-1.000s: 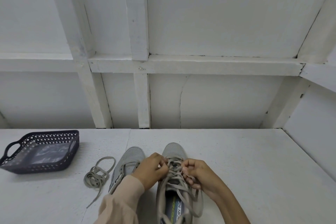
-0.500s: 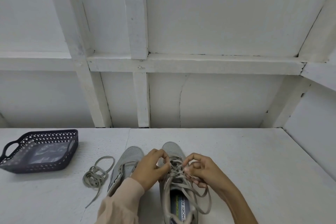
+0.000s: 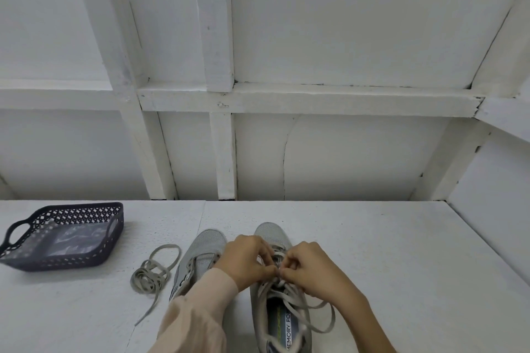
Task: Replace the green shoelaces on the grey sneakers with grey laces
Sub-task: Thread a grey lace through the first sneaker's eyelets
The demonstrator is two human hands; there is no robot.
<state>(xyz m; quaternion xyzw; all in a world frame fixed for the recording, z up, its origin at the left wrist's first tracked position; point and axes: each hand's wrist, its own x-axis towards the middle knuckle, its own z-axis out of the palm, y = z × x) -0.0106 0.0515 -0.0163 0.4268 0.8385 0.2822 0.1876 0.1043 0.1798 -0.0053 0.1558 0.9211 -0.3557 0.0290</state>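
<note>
Closest in is the heel end of the right-hand sneaker (image 3: 269, 231), with the ends of its grey lace (image 3: 304, 313) looping loose over the opening. Just past that, the left hand (image 3: 246, 261) and right hand (image 3: 312, 269) meet over the eyelets, the fingers of both curled and pinching that lace. There are two sneakers in total, side by side on the white surface (image 3: 401, 266). Their long axis runs straight away from the person, toes pointing at the wall (image 3: 344, 157). The other sneaker (image 3: 206, 246) sits left, partly under the sleeve (image 3: 200, 309). One spare lace (image 3: 152, 275) lies bundled further left, then one dark basket (image 3: 66, 235).
</note>
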